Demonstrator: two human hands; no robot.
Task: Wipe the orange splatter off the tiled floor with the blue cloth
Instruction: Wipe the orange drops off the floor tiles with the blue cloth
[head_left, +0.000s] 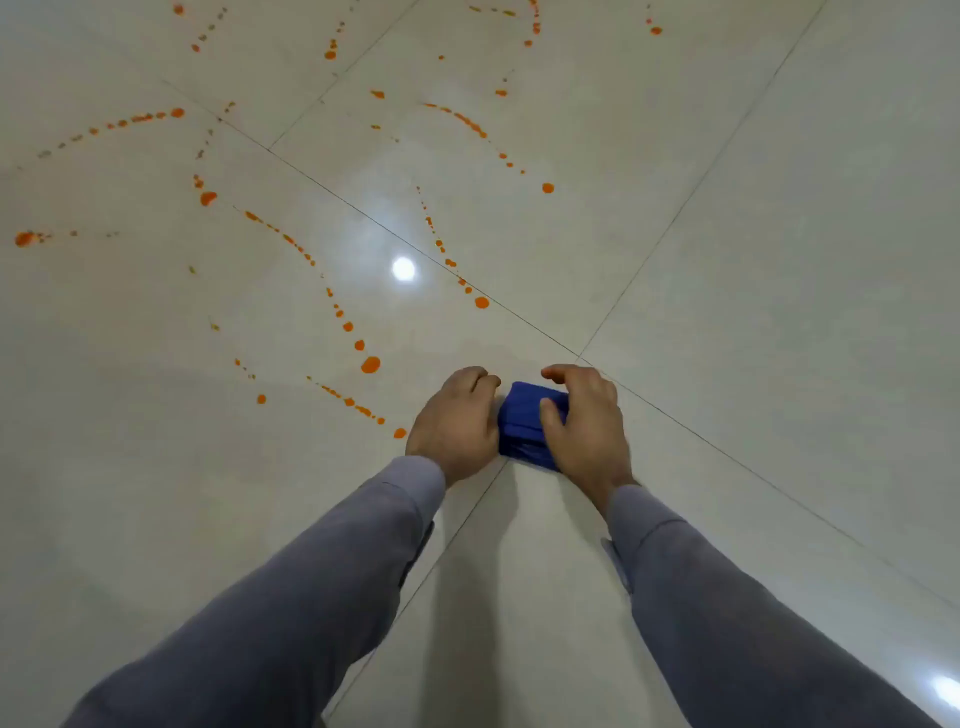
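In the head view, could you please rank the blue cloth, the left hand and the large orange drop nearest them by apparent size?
1. left hand
2. blue cloth, partly covered by the right hand, so unsure against the hand
3. large orange drop

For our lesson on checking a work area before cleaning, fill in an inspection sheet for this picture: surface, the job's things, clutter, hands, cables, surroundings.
Surface: glossy pale tiled floor with thin dark grout lines; lamp reflections.
Job's things: folded dark blue cloth between both hands; trails of orange splatter ahead and to the left, unwiped.
Clutter: nothing seen.
Hands: left hand curled against the cloth's left side; right hand grips it, thumb on top. Grey sleeves.
Cables: nothing seen.
Surroundings: only floor in view.
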